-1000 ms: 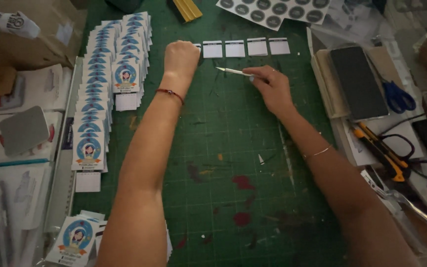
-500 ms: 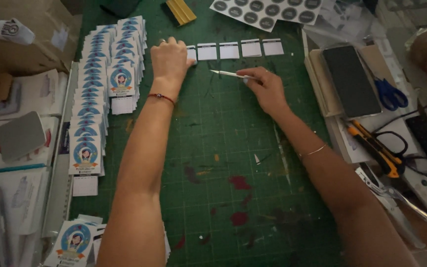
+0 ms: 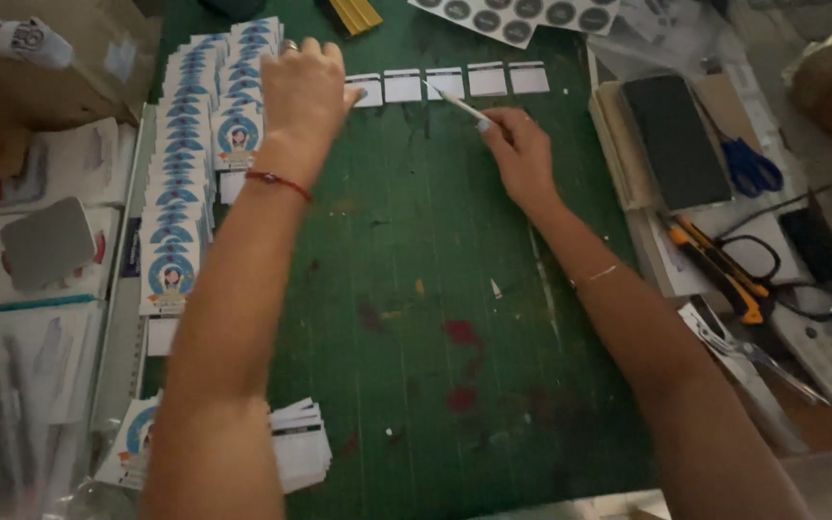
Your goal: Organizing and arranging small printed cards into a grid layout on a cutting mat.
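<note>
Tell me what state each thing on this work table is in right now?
left hand: resting on the leftmost white card, holding nothing
right hand: gripping a thin white tool
thin white tool: tilted, tip at the card row
white cards: flat, side by side in a row
printed cards: overlapped in long columns
blue scissors: closed, lying flat

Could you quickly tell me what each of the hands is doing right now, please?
Left hand: loosely curled, fingertips on the leftmost small white card; it grips nothing.
Right hand: closed on a thin white pen-like tool.
</note>
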